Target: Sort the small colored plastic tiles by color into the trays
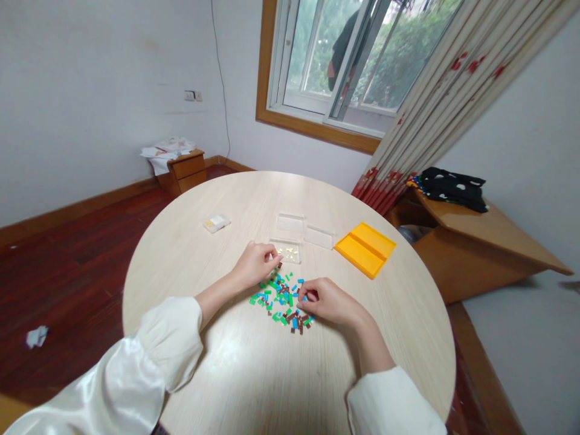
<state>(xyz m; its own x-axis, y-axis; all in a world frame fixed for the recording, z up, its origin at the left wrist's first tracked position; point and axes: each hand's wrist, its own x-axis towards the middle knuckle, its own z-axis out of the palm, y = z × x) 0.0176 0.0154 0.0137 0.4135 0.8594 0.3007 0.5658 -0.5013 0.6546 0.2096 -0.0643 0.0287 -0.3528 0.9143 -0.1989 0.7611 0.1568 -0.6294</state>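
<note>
Small green, blue and brown building bricks (290, 298) lie in a loose heap on the round table. My left hand (256, 264) hovers at the heap's far side, thumb and fingers pinched together. Just under its fingertips is a brown brick (280, 265); whether it is held or lying on the table, I cannot tell. Past those fingers sits a clear box (298, 243) with several pale yellow bricks (289, 252) inside. At the heap's right edge, my right hand (326, 299) has its fingers curled in, thumb close to the forefinger. Anything in that pinch is too small to make out.
Two clear trays (291, 222) (319, 236) stand behind the box. A yellow two-part case (366, 250) lies to the right. Further left is a small clear packet (216, 223) with yellow pieces. The table (217, 374) has a curved edge.
</note>
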